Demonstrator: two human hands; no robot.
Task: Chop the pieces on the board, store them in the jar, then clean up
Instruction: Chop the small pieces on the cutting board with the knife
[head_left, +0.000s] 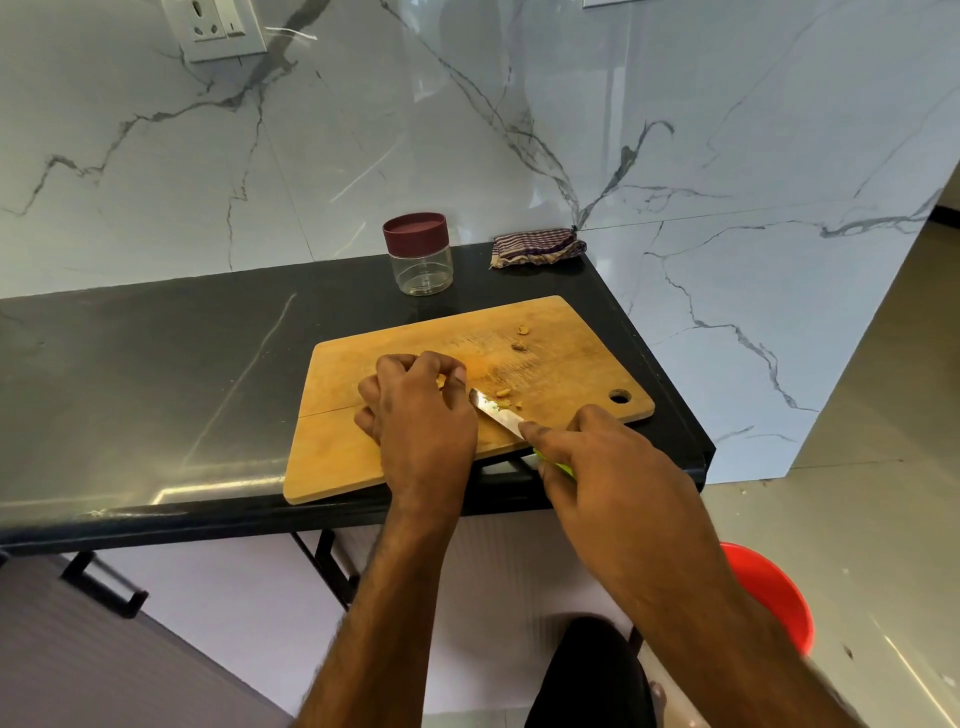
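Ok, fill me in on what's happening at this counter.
A person is chopping small tan pieces on a wooden cutting board. The left hand pins a piece down while the right hand works a green-handled knife. Behind the board, the jar stands empty with its lid on, beside a folded cloth.

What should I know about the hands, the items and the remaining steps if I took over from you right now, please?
Left hand pins a piece on the cutting board. Right hand grips the knife, blade on the board.
Loose pieces lie on the board's far side.
Jar stands behind the board, lid on, empty. Cloth lies in the corner.
Chopping under way; jarring and cleanup remain.
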